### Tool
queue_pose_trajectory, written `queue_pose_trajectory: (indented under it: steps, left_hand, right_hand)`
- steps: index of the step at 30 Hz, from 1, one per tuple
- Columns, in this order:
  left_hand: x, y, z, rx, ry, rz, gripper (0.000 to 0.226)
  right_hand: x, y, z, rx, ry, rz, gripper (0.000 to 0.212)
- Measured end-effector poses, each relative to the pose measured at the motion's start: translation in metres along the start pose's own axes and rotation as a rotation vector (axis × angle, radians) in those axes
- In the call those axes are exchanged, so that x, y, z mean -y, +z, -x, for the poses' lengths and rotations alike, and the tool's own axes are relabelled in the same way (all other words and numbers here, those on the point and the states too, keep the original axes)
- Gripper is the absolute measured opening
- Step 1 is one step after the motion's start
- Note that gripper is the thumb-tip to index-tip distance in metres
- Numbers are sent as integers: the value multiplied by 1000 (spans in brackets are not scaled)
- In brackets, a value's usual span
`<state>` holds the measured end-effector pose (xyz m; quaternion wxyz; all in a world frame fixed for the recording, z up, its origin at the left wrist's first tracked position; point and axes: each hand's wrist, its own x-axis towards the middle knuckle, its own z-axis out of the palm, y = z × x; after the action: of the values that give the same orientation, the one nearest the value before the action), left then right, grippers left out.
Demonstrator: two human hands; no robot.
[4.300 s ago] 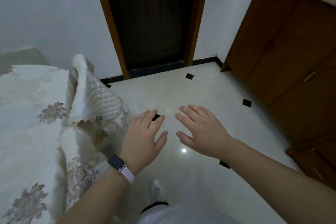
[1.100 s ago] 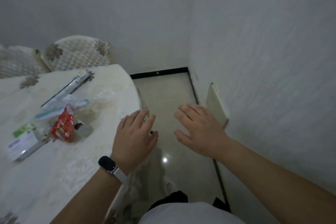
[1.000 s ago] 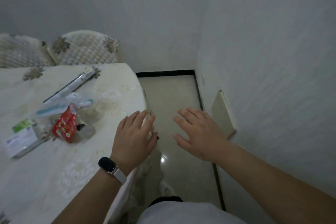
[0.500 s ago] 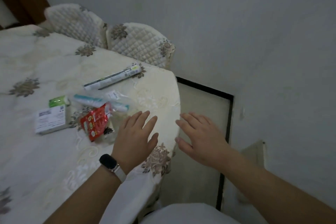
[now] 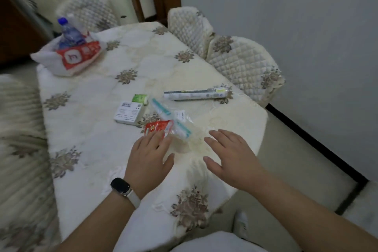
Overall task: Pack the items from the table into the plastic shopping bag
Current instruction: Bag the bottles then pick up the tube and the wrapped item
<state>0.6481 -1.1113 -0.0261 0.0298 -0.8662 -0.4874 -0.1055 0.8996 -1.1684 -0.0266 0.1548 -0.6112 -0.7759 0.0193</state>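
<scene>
Compared with half a second ago, the view has turned more to the left, so the whole table (image 5: 92, 129) now shows and the plastic shopping bag (image 5: 67, 61) has come into sight. Both hands are now above the cloth, while before the right one was over the floor.

The left hand (image 5: 148, 159), with a dark watch (image 5: 120, 186) on its wrist, is palm down with straight fingers, a little spread, and it holds nothing. Its fingertips cover the near end of the red packet (image 5: 158, 128); I cannot tell if they touch it. The right hand (image 5: 229, 157) is also palm down, fingers straight and slightly apart, near the right edge of the table, holding nothing.

Just beyond the red packet lies a toothbrush pack (image 5: 171, 118) in clear wrapping, set diagonally. To the left of it is a white box (image 5: 128, 113), and a small green packet (image 5: 140, 98) is at the far corner of this box. A long tube-shaped pack (image 5: 196, 94) lies further away, near the right side.

The bag, white with red print, stands at the far left corner, well apart from the other items, and a bottle (image 5: 68, 32) with a blue cap rises out of it. Two quilted chairs (image 5: 241, 63) stand between the table and the grey wall (image 5: 296, 26)
</scene>
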Motion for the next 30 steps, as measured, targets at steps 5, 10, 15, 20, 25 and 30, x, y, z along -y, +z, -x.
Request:
queue_pose_trajectory:
  steps: [5,10,15,20,25,30]
  left_hand:
    - [-31,-2,-17,-6,-183,-28,49]
    - [-53,6,-18,9,-332,1,48]
    - [-51,17,-26,-11,-380,33,46]
    - [-22,31,-56,-11,-353,54,46]
    - [8,50,-98,7,-350,93,53]
    - [21,63,-132,108,-415,109,62]
  right_hand:
    - [-54,-2,-28,23,-134,-51,53]
    - [-81,-1,-47,56,-204,-109,53]
    - [-90,10,-71,93,-209,-140,53]
    - [-91,13,-93,129,-206,-78,53]
    - [-105,7,-115,137,-187,33,52]
    - [-122,12,-142,158,-183,106,51]
